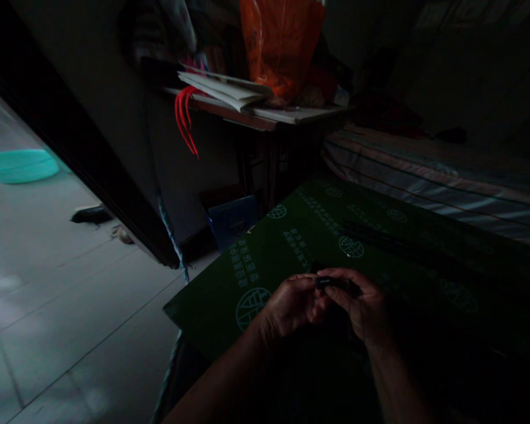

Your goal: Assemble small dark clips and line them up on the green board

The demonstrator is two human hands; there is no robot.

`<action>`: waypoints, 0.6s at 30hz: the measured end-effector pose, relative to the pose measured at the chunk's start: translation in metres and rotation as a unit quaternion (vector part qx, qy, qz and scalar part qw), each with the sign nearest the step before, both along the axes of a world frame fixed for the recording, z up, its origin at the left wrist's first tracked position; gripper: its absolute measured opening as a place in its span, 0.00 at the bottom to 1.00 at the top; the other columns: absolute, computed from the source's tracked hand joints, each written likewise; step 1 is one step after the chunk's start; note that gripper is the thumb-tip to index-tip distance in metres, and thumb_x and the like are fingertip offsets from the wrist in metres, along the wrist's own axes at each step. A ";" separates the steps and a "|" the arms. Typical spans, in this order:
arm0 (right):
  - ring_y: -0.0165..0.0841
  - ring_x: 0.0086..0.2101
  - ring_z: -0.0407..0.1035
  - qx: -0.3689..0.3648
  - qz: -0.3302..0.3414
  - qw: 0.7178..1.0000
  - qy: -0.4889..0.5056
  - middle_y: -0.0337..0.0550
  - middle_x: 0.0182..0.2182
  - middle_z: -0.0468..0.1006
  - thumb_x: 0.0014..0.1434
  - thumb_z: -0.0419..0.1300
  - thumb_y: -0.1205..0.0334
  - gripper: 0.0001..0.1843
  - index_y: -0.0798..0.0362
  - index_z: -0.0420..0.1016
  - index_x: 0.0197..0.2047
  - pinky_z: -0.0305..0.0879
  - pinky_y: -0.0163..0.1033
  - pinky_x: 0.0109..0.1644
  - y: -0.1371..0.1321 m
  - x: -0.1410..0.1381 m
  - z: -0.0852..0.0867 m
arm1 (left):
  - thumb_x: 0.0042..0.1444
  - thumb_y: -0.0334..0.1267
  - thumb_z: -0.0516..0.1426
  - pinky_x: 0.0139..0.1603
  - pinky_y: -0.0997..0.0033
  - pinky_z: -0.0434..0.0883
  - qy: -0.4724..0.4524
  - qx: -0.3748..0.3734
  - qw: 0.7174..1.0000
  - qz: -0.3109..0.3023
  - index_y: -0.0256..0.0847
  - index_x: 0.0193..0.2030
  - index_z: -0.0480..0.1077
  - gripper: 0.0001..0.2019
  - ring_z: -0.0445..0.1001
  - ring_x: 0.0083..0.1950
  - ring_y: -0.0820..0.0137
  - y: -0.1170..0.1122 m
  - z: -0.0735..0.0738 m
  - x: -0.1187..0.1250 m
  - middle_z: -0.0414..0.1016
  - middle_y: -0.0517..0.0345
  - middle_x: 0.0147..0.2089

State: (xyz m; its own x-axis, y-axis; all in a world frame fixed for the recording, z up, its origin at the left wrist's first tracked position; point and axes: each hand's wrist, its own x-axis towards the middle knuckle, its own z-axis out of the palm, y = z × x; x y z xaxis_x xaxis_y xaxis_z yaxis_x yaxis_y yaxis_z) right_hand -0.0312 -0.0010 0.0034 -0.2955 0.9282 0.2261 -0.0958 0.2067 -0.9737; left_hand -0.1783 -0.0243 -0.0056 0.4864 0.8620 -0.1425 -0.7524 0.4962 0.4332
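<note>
Both my hands meet over a green printed board (291,235) in a dim room. My left hand (294,303) is closed, its fingertips pinched against a small dark object (331,283). My right hand (362,303) curls round the same small dark object from the other side. The object is short and black; I cannot make out what it is. A long dark strip (380,238) lies on the board just beyond my hands.
A bed with a striped cover (446,171) runs along the right. A small table (269,115) at the back holds papers, red cords (185,121) and an orange plastic bag (280,41). Pale tiled floor (48,306), a teal basin (20,165) and a dark doorframe are left.
</note>
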 end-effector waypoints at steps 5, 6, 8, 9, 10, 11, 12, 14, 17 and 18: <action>0.38 0.43 0.71 -0.002 0.002 1.000 -0.002 0.41 0.39 0.79 0.47 0.65 0.63 0.10 0.48 0.76 0.36 0.67 0.46 0.49 0.000 0.000 0.001 | 0.51 0.32 0.56 0.18 0.79 0.65 -0.003 -0.008 1.000 0.010 0.31 0.27 0.69 0.06 0.71 0.20 0.73 -0.001 -0.001 0.000 0.72 0.54 0.21; 0.38 0.43 0.71 0.000 0.003 1.000 -0.004 0.41 0.40 0.79 0.47 0.65 0.63 0.10 0.48 0.76 0.36 0.67 0.46 0.49 0.000 0.000 0.000 | 0.51 0.32 0.56 0.18 0.79 0.65 -0.004 -0.009 1.000 0.012 0.30 0.27 0.69 0.06 0.71 0.20 0.73 -0.001 -0.001 0.000 0.72 0.54 0.21; 0.38 0.43 0.71 0.004 0.005 1.000 -0.004 0.41 0.40 0.78 0.47 0.65 0.63 0.10 0.48 0.76 0.36 0.66 0.46 0.50 0.000 0.001 0.000 | 0.50 0.32 0.56 0.19 0.79 0.66 -0.005 -0.011 1.000 0.012 0.30 0.27 0.69 0.06 0.71 0.21 0.74 -0.001 -0.001 0.000 0.72 0.54 0.21; 0.38 0.43 0.71 0.006 0.007 1.000 -0.004 0.41 0.40 0.78 0.47 0.65 0.63 0.10 0.48 0.76 0.36 0.66 0.46 0.50 0.000 0.001 0.000 | 0.49 0.32 0.56 0.19 0.80 0.66 -0.006 -0.012 1.000 0.012 0.30 0.27 0.69 0.06 0.71 0.21 0.74 -0.001 -0.001 0.000 0.72 0.54 0.21; 0.38 0.43 0.71 0.006 0.009 1.000 -0.004 0.41 0.40 0.78 0.47 0.65 0.63 0.11 0.47 0.76 0.37 0.66 0.46 0.50 0.000 0.001 0.000 | 0.49 0.32 0.57 0.19 0.80 0.66 -0.006 -0.013 1.000 0.012 0.30 0.27 0.69 0.06 0.71 0.21 0.74 -0.001 -0.001 0.000 0.71 0.54 0.21; 0.38 0.43 0.71 0.006 0.012 1.000 -0.003 0.41 0.40 0.78 0.47 0.65 0.64 0.11 0.47 0.76 0.37 0.66 0.46 0.50 0.000 0.001 -0.001 | 0.48 0.32 0.58 0.19 0.80 0.65 -0.007 -0.013 1.000 0.013 0.30 0.27 0.69 0.05 0.71 0.21 0.74 -0.001 -0.001 0.000 0.71 0.55 0.21; 0.38 0.43 0.71 0.005 0.014 1.000 -0.001 0.41 0.40 0.78 0.47 0.65 0.64 0.11 0.47 0.76 0.37 0.67 0.46 0.49 0.000 0.001 -0.001 | 0.47 0.32 0.58 0.18 0.80 0.65 -0.008 -0.013 1.000 0.014 0.30 0.26 0.69 0.06 0.71 0.21 0.74 -0.001 -0.001 0.000 0.71 0.55 0.20; 0.37 0.43 0.71 0.001 0.016 1.000 0.004 0.40 0.40 0.78 0.47 0.65 0.64 0.11 0.47 0.75 0.37 0.67 0.45 0.49 0.000 0.001 -0.001 | 0.46 0.32 0.59 0.18 0.81 0.64 -0.008 -0.014 1.000 0.016 0.30 0.26 0.69 0.06 0.71 0.21 0.74 -0.001 -0.001 0.001 0.70 0.56 0.20; 0.37 0.43 0.71 -0.004 0.014 1.000 0.005 0.39 0.40 0.78 0.47 0.65 0.64 0.10 0.47 0.75 0.36 0.67 0.44 0.49 -0.001 0.001 -0.001 | 0.46 0.33 0.60 0.17 0.81 0.63 -0.006 -0.013 1.000 0.017 0.30 0.25 0.68 0.07 0.71 0.20 0.74 -0.002 -0.001 0.001 0.71 0.55 0.20; 0.37 0.43 0.71 -0.003 0.013 1.000 0.004 0.39 0.40 0.78 0.47 0.65 0.65 0.10 0.47 0.75 0.35 0.67 0.44 0.49 -0.001 0.001 -0.001 | 0.46 0.33 0.60 0.17 0.81 0.63 -0.005 -0.013 1.000 0.016 0.30 0.25 0.69 0.07 0.71 0.20 0.74 -0.002 -0.001 0.001 0.71 0.54 0.20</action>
State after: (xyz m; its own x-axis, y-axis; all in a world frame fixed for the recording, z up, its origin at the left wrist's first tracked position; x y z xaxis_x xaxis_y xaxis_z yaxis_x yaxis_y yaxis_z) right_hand -0.0304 -0.0017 0.0026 -0.3172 0.9219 0.2225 -0.1088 0.1977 -0.9742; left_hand -0.1775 -0.0261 -0.0062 0.4597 0.8735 -0.1603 -0.7724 0.4823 0.4133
